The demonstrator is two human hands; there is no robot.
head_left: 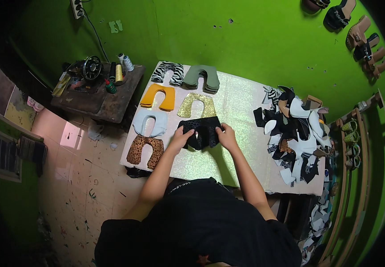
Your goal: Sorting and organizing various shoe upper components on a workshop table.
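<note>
Between my two hands I hold black, faintly patterned arch-shaped shoe upper pieces [203, 123] over the front half of the table. My left hand [181, 138] pinches their left side, and my right hand [226, 135] grips the right side. Just beyond lies a gold glittery stack [196, 97] of similar arches, its lower edge close to the black pieces. Green arches [210, 80] and zebra-striped ones [160, 72] lie farther back. Down the left side come orange arches [148, 97], white ones [158, 117] and brown spotted ones [135, 151], the last beside my left forearm.
A heap of mixed scraps [299, 133] covers the right end of the pale shiny table [241, 120], and more spill off its edge. To the left stands a wooden sewing machine table [108, 107] with thread spools [119, 73]. Sandals [357, 33] hang on the green wall.
</note>
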